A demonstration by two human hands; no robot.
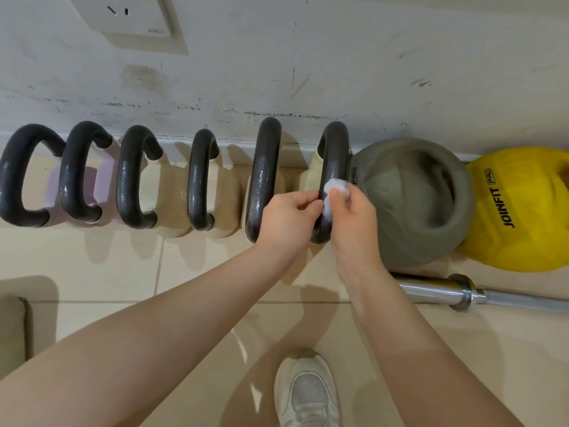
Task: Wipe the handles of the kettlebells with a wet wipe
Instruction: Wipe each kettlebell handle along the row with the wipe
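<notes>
Both hands (291,211) (351,208) pinch crumpled white wipe (334,192), seemingly wrapping glossy black handle (334,155).

Six kettlebells (197,186) in row along wall base, upright, close together. Handles dark, glossy, wet-looking. Bodies: leftmost two pale lilac, remaining four cream. Rightmost handle (334,161) touches grey soft weight alongside. Wet wipe (334,192) white, crumpled, pressed against rightmost handle at mid-length, pinched between fingers of both hands. Fifth handle (264,177) tallest in row, just left of wipe.
</notes>
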